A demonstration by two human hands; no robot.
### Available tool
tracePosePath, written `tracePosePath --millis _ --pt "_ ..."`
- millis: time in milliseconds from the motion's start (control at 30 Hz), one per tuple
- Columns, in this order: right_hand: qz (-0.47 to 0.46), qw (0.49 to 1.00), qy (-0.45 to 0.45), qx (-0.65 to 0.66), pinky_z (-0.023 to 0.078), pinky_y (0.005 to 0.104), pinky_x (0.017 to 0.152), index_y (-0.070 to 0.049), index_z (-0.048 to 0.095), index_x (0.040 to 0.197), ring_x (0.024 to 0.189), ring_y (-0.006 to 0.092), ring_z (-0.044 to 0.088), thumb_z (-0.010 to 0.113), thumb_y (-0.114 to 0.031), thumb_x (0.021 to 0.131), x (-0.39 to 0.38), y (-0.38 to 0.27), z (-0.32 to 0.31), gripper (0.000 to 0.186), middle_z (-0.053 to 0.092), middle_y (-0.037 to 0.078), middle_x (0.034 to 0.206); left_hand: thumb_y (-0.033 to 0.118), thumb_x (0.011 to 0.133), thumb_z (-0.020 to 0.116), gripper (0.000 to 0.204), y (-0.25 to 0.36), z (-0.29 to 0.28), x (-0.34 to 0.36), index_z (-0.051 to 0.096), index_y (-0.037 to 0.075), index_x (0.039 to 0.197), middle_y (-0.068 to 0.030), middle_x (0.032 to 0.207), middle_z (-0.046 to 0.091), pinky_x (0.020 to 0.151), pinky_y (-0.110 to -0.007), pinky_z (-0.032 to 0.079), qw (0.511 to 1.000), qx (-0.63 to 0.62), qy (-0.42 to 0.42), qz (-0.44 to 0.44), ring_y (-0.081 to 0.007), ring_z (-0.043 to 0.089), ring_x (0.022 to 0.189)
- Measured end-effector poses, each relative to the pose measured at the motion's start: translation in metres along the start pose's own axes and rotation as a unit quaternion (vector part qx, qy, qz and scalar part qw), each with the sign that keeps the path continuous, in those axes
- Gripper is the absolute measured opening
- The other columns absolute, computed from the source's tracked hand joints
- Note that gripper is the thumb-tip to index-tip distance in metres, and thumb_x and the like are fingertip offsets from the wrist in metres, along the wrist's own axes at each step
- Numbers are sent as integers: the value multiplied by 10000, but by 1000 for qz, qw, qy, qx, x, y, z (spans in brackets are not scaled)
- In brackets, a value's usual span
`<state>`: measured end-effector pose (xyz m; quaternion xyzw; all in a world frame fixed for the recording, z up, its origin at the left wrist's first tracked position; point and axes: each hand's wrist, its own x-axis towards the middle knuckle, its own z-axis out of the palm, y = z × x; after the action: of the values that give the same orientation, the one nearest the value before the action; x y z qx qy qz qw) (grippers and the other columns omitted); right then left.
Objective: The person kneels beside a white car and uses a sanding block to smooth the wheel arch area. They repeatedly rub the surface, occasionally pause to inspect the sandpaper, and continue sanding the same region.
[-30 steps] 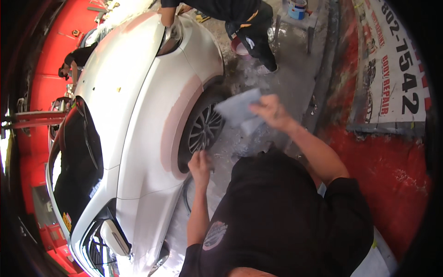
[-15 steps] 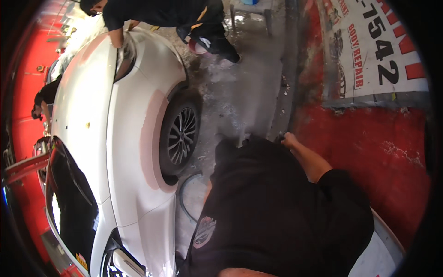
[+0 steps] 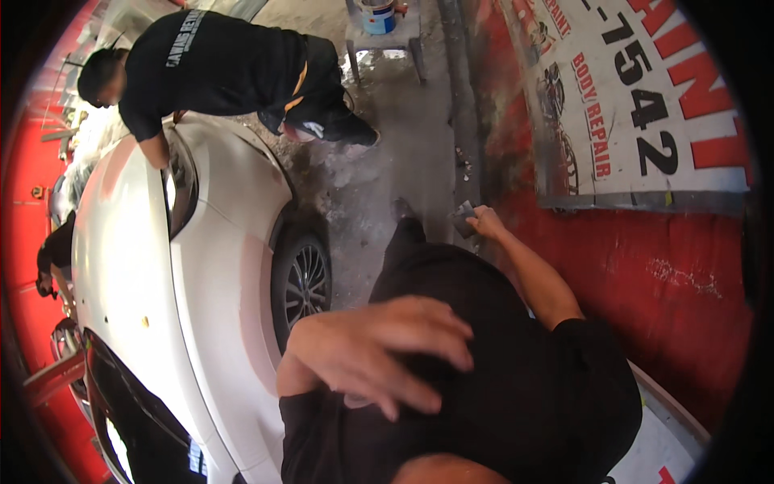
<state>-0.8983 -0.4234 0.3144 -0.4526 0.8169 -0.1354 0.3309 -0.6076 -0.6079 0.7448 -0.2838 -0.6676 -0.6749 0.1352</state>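
Note:
My left hand is raised in front of my black shirt, its fingers apart and slightly blurred, with nothing in it. Out to the right, my right hand pinches a small dark grey sheet that looks like sandpaper. On my left stands a white car, apart from both hands. A dull pinkish patch borders its wheel arch, around a dark wheel with a spoked rim.
Ahead, a co-worker in black leans over the car's front, an arm on it. Another person is beyond the car. A grey stool bears a blue-and-white can. A red wall with a printed banner runs along my right.
My left hand has come up into view before my chest. My right hand now shows the grey sheet more fully. The view has shifted, showing more of the co-worker, the stool and the can.

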Motion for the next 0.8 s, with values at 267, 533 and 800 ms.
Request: tracePosePath --millis 267,533,800 --pt "61 993 -31 -98 513 521 864 8 678 951 982 476 632 702 -338 880 52 -1 -79 354 676 260 1014 85 928 648 80 -15 -112 59 688 16 925 -270 1120 664 967 -676 410 988 -52 9 142 -469 628 1076" --pt "69 975 208 27 464 537 760 35 623 865 912 504 605 713 -349 880 118 8 -138 395 637 298 932 130 958 610 127 -78 -198 113 680 25 945 -261 1182 623 910 -638 452 965 -176 -130 145 -474 614 1085" --pt "92 970 221 47 471 550 747 33 636 854 897 497 629 686 -353 897 251 45 -195 392 654 297 908 105 936 654 136 -111 -312 193 593 6 864 -111 982 514 786 -569 558 938 -271 198 86 -398 653 884"
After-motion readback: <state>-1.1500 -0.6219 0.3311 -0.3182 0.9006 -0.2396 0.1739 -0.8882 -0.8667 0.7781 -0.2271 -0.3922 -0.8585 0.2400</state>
